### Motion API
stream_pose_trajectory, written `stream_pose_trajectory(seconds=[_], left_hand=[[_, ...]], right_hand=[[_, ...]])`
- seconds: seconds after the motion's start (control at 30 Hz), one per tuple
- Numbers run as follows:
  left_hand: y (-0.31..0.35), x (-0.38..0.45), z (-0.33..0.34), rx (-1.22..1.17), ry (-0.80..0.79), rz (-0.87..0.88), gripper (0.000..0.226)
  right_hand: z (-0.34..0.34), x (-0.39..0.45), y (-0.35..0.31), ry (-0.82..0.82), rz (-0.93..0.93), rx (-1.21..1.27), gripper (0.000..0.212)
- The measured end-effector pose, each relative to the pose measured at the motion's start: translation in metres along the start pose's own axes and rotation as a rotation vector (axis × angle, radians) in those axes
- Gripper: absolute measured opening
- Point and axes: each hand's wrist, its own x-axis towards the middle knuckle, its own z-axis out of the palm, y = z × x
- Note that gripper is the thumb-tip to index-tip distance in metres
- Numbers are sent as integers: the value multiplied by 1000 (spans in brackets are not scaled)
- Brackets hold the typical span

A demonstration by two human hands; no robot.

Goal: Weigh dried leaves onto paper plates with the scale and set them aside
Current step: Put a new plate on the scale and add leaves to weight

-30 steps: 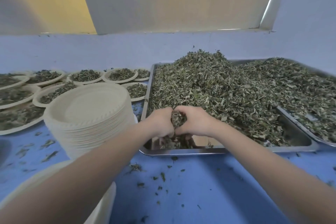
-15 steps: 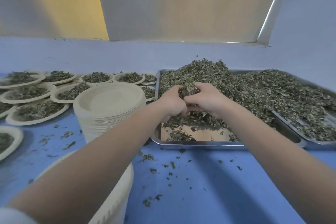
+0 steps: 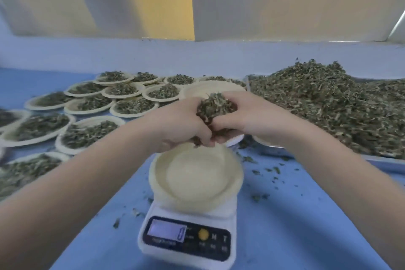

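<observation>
**Handful of Dried Leaves Held Above the Plate on the Scale**

A clump of dried leaves (image 3: 215,105) is cupped between both hands, which are pressed together at the fingertips. The left hand (image 3: 182,124) is curled round the left side of the clump, its knuckles turned toward the camera. The right hand (image 3: 247,116) is curled round the right side, with the thumb laid over the front of the leaves. A few leaf scraps are seen hanging below the joined fingers.

The clump is held directly above the far rim of an empty paper plate (image 3: 196,174), which is seated on the white scale (image 3: 189,231). A single digit "0" is shown on the scale's lit display; an "M" and a "T" are printed beside a round yellow button, and the smaller lettering under them is too blurred to be read.

Both forearms are stretched forward from the lower corners and are brought together over the plate, wrists slightly raised.

A large heap of loose leaves (image 3: 328,103) is piled in a metal tray (image 3: 381,161) at the right. Filled plates (image 3: 87,131) are spread over the blue table (image 3: 306,226) at the left, and a stack of unused plates (image 3: 210,90) is partly hidden behind the hands. Crumbs of leaf are scattered on the table around the scale.
</observation>
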Motion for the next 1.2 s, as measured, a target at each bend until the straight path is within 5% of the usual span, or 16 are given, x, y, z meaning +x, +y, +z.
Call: stream_pose_trajectory(seconds=[0.2, 0.3, 0.43, 0.6, 0.77, 1.2], left_hand=[[-41, -36, -31, 230, -254, -247, 116], [-48, -42, -38, 201, -194, -177, 108], [-58, -38, -31, 155, 5, -64, 79], [-76, -27, -14, 180, 266, 70, 56], [-82, -19, -8, 182, 373, 134, 41], [-83, -16, -7, 200, 349, 166, 38]], right_hand=[[23, -12, 6, -252, 109, -780, 71], [21, -17, 6, -108, 54, -716, 66], [26, -15, 18, 169, -73, -566, 36], [38, -7, 30, 316, -134, -402, 17], [43, -2, 32, 294, -138, -417, 18], [51, -8, 32, 146, -185, -422, 23]])
